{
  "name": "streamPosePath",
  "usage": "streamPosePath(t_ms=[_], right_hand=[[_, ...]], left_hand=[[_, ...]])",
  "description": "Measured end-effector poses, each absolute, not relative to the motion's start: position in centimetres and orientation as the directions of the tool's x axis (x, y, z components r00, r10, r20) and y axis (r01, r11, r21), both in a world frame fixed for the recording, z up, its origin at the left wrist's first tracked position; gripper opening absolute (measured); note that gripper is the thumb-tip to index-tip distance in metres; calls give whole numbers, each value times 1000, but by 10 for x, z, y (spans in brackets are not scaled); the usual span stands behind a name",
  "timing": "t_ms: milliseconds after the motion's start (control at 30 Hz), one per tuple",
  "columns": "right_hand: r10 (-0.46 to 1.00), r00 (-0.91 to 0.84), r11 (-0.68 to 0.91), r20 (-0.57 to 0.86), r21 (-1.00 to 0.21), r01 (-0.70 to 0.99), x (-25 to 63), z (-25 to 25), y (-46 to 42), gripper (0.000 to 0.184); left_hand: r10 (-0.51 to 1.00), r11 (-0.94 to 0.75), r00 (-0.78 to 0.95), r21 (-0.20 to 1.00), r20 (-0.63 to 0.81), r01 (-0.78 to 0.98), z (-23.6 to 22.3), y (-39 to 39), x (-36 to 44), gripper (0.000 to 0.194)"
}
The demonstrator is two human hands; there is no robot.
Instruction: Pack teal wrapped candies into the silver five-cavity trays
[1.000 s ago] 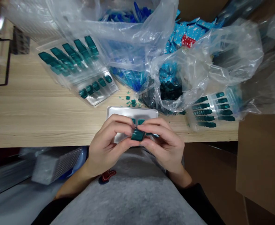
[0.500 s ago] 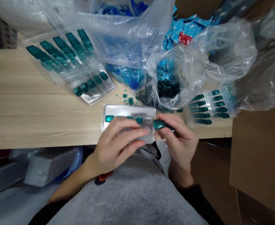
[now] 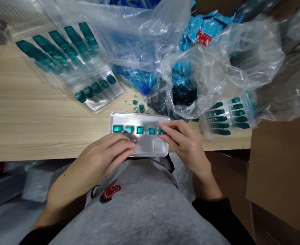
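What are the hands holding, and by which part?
Nothing looks gripped. The left hand rests its fingers on the shiny silver rectangular tray; the right hand touches a small glossy teal square at the tray's end with its fingers.

"Can you read anything on the metal tray [image 3: 146, 143] just beyond the right hand [image 3: 187, 144]?"

"No, no words or numbers show on it."

"The red-and-white patch [image 3: 204, 38] on the blue packets [image 3: 192, 30], far past that hand?"

"Too small and blurred to read."

"And the red shape [image 3: 111, 191] on the grey shirt [image 3: 139, 217] below it?"

"No lettering I can make out."
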State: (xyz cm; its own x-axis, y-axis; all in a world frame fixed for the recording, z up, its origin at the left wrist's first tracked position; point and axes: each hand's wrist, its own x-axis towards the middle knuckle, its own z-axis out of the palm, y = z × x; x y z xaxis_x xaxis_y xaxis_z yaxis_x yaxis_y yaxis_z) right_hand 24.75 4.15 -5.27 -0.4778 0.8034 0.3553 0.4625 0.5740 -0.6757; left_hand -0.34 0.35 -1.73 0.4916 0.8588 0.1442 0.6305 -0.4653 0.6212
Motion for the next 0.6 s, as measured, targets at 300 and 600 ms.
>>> streamPosePath(t_ms=[300,600], right_hand=[[822,-568,436,40,-686,583,245,-38,47,23],[956,-249,231,155,-921,314,263,-42,58,24]], left_hand=[[780,-512,624,620,46,595,-33,8,-9,35],[737,-397,664,714,-126,576,-26,15,-14,29]])
